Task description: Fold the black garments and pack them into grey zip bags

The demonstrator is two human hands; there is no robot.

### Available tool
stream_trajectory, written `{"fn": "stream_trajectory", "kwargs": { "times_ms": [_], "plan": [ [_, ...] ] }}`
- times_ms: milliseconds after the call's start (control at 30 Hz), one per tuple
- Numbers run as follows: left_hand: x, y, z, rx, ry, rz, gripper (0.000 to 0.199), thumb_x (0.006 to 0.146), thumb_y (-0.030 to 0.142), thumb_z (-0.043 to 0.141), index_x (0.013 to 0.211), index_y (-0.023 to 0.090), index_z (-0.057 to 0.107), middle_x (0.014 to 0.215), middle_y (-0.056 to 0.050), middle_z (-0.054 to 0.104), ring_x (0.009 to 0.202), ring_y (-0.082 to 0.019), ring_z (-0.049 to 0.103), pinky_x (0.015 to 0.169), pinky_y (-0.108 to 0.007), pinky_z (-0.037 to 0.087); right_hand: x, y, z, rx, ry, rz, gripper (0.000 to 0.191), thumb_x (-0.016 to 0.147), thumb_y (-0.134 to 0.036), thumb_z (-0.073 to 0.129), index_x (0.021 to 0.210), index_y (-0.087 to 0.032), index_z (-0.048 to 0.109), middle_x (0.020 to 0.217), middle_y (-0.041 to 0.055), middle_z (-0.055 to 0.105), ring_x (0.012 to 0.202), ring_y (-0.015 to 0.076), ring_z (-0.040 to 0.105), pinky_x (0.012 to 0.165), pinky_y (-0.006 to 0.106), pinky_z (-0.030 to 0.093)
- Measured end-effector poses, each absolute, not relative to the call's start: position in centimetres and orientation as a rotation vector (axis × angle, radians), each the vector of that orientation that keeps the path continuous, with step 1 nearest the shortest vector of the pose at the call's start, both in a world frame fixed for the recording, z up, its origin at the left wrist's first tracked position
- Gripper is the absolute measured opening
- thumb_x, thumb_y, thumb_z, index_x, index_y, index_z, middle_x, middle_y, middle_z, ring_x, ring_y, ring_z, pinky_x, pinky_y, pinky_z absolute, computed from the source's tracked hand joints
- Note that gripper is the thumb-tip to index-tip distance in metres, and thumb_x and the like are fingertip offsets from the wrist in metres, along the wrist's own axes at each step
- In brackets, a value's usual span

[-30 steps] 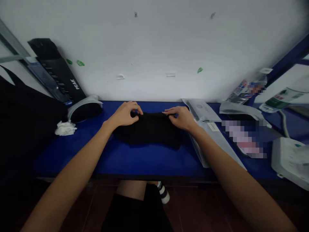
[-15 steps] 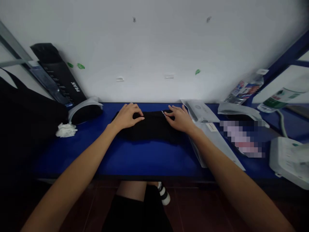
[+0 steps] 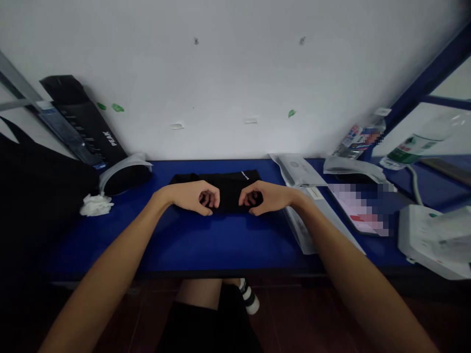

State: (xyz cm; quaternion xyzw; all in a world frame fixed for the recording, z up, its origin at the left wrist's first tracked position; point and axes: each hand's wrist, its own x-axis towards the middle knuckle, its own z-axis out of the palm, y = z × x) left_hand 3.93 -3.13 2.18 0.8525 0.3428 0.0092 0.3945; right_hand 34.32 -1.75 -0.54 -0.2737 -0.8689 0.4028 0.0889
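Note:
A folded black cloth (image 3: 228, 184) with small white lettering near its right end lies on the blue table (image 3: 206, 245), toward the wall. Over its left part is my left hand (image 3: 196, 196), fingers curled and the thumb apart from them, with nothing seen between. My right hand (image 3: 263, 197) curves the same way over the right part, its thumb also apart from the fingertips. Both hands are at the cloth's near edge; whether they touch it is unclear.
Crumpled white tissue (image 3: 96, 205) and a black bag (image 3: 40, 196) are at left. Clear plastic sleeves (image 3: 307, 171), a phone (image 3: 358, 211), bottles (image 3: 412, 149) and a white device (image 3: 434, 240) are at right. A wall (image 3: 239, 73) rises behind.
Both hands have moved from the cloth's far edge toward its near edge, and their fingers are more curled. The cloth's front edge looks straighter, and the view has shifted slightly.

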Motion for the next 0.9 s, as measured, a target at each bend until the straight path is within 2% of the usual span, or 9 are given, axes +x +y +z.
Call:
{"fn": "stream_trajectory", "kwargs": {
  "times_ms": [100,200,300,367,533,633,700,800,900],
  "plan": [
    [3.1,-2.6,2.4,2.213,0.931,0.223,0.025,0.083,0.029,0.077,0.107,0.021,0.074,0.091,-0.002,0.074,0.080,-0.018,0.064,0.077,-0.032,0.052,35.1,-1.4,-0.4,-0.830,-2.488,0.998,0.033,0.080,-0.022,0.070,0.111,-0.023,0.080,0.096,0.0034,0.078,0.086,0.0208,0.069,0.084,0.038,0.058],
    [2.4,-1.7,1.6,2.371,1.204,0.528,0.027,0.089,0.033,0.071,0.114,0.023,0.072,0.110,-0.007,0.075,0.102,-0.025,0.068,0.095,-0.041,0.054,35.4,-0.6,-1.3,-1.006,-2.322,0.535,0.038,0.082,-0.019,0.067,0.118,-0.025,0.078,0.116,0.0083,0.078,0.104,0.0276,0.070,0.100,0.049,0.056],
    [2.2,-1.1,0.1,2.501,1.526,0.548,0.040,0.093,0.040,0.071,0.131,0.027,0.068,0.144,-0.010,0.066,0.137,-0.035,0.057,0.120,-0.058,0.041,35.3,0.0,-2.9,-1.244,-2.295,0.258,0.059,0.081,-0.019,0.067,0.139,-0.027,0.070,0.143,0.0133,0.067,0.127,0.0370,0.062,0.109,0.062,0.050],
    [2.1,-0.9,-0.6,2.491,1.652,0.478,0.048,0.096,0.046,0.070,0.141,0.030,0.064,0.153,-0.009,0.060,0.147,-0.038,0.050,0.125,-0.062,0.034,35.2,0.2,-3.6,-1.318,-2.341,0.248,0.069,0.081,-0.018,0.065,0.149,-0.031,0.065,0.156,0.0139,0.058,0.137,0.0400,0.056,0.113,0.067,0.046],
    [1.9,-0.9,-0.7,2.352,1.981,0.575,0.065,0.097,0.064,0.068,0.148,0.024,0.058,0.154,-0.017,0.059,0.149,-0.042,0.050,0.123,-0.059,0.040,35.2,0.2,-4.0,-1.280,-2.365,0.208,0.074,0.075,-0.010,0.061,0.145,-0.033,0.068,0.158,0.0090,0.059,0.144,0.0384,0.053,0.123,0.069,0.034],
    [1.4,-0.9,-0.4,2.184,2.154,0.625,0.064,0.106,0.069,0.046,0.138,0.017,0.064,0.146,-0.024,0.064,0.141,-0.043,0.057,0.116,-0.056,0.046,35.2,0.1,-3.9,-1.326,-2.351,0.184,0.066,0.072,-0.007,0.058,0.133,-0.029,0.074,0.143,0.0100,0.070,0.134,0.0364,0.062,0.121,0.067,0.036],
    [1.1,-0.8,-0.2,2.029,2.252,0.548,0.075,0.107,0.075,0.029,0.121,0.014,0.070,0.135,-0.028,0.069,0.134,-0.046,0.063,0.110,-0.057,0.051,34.9,-0.1,-4.0,-1.296,-2.348,0.143,0.068,0.071,-0.006,0.057,0.134,-0.026,0.075,0.140,0.0116,0.072,0.133,0.0366,0.064,0.122,0.068,0.035],
    [0.7,-0.7,0.0,1.886,2.327,0.378,0.089,0.103,0.083,0.016,0.097,0.015,0.073,0.122,-0.030,0.074,0.128,-0.050,0.067,0.103,-0.059,0.053,33.8,-0.6,-4.1,-1.118,-2.391,0.168,0.076,0.079,-0.007,0.054,0.151,-0.027,0.066,0.157,0.0125,0.064,0.145,0.0361,0.058,0.126,0.067,0.032],
    [0.7,-0.5,0.2,1.885,2.314,0.314,0.078,0.102,0.081,0.030,0.092,0.016,0.072,0.118,-0.030,0.076,0.124,-0.050,0.070,0.100,-0.056,0.055,32.5,-1.0,-4.6,-1.010,-2.506,0.304,0.074,0.091,-0.012,0.048,0.162,-0.030,0.055,0.173,0.0087,0.050,0.159,0.0319,0.046,0.129,0.067,0.032]
  ]
}}
